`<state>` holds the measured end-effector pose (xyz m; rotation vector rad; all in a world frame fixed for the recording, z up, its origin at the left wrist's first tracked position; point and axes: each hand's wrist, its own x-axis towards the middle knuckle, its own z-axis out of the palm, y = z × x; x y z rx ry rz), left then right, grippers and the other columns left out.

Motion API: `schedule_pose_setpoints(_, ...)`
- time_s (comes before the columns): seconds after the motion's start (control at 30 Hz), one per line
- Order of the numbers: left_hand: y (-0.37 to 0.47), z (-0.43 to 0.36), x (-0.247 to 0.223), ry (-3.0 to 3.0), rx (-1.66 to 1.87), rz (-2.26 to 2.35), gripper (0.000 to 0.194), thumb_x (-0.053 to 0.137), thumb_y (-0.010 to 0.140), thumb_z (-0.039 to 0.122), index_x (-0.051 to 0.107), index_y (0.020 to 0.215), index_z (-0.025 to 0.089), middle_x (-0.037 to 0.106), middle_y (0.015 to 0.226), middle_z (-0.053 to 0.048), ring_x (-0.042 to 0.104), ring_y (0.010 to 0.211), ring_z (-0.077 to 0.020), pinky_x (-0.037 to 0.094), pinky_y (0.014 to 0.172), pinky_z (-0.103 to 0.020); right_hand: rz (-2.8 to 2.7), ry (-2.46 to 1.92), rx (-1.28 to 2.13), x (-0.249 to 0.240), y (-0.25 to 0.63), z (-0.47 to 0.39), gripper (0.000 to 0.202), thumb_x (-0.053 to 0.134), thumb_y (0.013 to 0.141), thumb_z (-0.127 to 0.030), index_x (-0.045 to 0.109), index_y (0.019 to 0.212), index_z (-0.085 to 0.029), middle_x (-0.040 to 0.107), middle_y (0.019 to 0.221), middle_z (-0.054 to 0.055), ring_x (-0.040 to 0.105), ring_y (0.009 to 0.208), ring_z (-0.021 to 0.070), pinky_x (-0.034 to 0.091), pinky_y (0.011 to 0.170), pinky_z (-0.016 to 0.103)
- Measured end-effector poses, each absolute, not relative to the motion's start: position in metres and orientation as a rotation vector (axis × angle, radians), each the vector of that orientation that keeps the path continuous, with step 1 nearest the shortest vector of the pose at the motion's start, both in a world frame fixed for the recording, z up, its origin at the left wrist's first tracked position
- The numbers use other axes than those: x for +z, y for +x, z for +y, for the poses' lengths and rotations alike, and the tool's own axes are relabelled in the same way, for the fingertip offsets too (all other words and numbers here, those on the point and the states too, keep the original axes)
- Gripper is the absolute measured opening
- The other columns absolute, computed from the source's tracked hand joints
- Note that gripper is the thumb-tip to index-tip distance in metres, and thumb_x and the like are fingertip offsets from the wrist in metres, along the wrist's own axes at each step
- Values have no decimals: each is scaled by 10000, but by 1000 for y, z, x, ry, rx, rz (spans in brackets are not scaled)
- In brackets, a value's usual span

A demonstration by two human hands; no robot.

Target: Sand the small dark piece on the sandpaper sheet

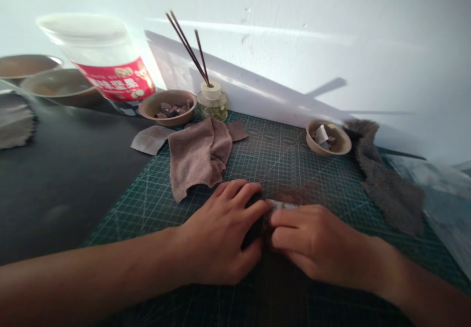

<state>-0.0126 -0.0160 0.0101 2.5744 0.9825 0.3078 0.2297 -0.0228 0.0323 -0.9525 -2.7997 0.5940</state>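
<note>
On the green cutting mat (pixel 121 224), my left hand (pixel 221 233) curls its fingers and thumb round a dark, flat-looking piece (pixel 253 233), mostly covered by the hand. Its fingertips reach toward my right hand (pixel 316 243), which is closed in a pinch. A small whitish-grey strip (pixel 285 204), perhaps folded, shows at the right fingertips; its kind is unclear. Brownish dust or a smear (pixel 294 195) lies just beyond it. A crumpled brown cloth (pixel 198 157) rests on the mat ahead of my left hand.
A bowl of brownish chunks (pixel 168 108), a reed diffuser (pixel 212 102) and a tub with a red label (pixel 117 79) stand at the back left. Two more bowls are farther left. At the right sit a small bowl (pixel 328 138) with scraps and a grey frayed cloth (pixel 392 184).
</note>
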Motion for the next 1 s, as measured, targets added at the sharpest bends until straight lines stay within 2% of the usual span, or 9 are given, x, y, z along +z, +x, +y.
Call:
schedule_pose_setpoints(0.07,-13,-16,10,2574,308,990,489,613,848,326,577,1328,238,514,1384,-107,442,1277,-354,389,1085,-596,-2730,-1105,491,33,230,-21,169,532,951,-80,630,878,-197,649,978,20,617,854,164,442,745,293)
schedule_pose_setpoints(0.13,-13,-16,9,2576,320,995,493,607,858,328,565,1342,247,513,1382,-103,442,1276,-350,395,1079,-592,-2739,-1177,537,35,232,-20,163,544,952,-89,628,870,-203,649,962,9,615,823,152,436,725,288)
schedule_pose_setpoints(0.23,-13,-17,7,2581,344,984,494,614,851,337,567,1335,253,506,1386,-99,439,1276,-350,396,1080,-588,-2840,-994,682,36,230,-23,133,593,930,-101,611,867,-216,647,925,-17,610,781,140,420,677,277)
schedule_pose_setpoints(0.4,-13,-18,7,2576,314,1014,511,614,845,336,567,1346,247,499,1408,-102,421,1306,-356,377,1103,-593,-2709,-1129,486,31,228,-20,153,535,964,-100,632,888,-193,643,964,24,618,842,164,440,735,294)
schedule_pose_setpoints(0.53,-11,-17,10,2570,307,1002,501,609,853,337,568,1346,251,520,1370,-99,442,1281,-342,389,1096,-582,-2810,-1016,697,33,230,-20,122,582,945,-107,615,883,-208,641,930,-15,614,807,141,432,710,274)
schedule_pose_setpoints(0.73,-12,-18,10,2570,331,1014,501,614,851,332,570,1343,244,508,1392,-103,425,1306,-349,378,1106,-590,-2728,-1268,504,35,232,-20,127,559,954,-109,613,884,-201,630,953,4,620,833,163,432,733,303)
schedule_pose_setpoints(0.83,-13,-18,9,2566,333,1002,495,618,845,337,576,1330,248,517,1373,-99,441,1280,-345,392,1090,-583,-2821,-1111,639,35,229,-22,109,593,934,-111,605,896,-213,635,962,-11,625,833,153,429,713,285)
schedule_pose_setpoints(0.9,-13,-17,9,2565,321,998,483,622,837,335,589,1309,240,520,1367,-102,443,1273,-347,389,1090,-584,-2823,-1068,600,33,225,-23,112,586,933,-103,606,933,-214,637,1002,-2,628,846,157,428,706,284)
schedule_pose_setpoints(1.0,-12,-16,9,2567,314,1012,494,619,841,331,583,1325,239,514,1378,-105,430,1290,-350,380,1099,-588,-2719,-1297,436,33,224,-22,104,559,957,-117,602,906,-198,624,987,16,623,833,163,423,707,294)
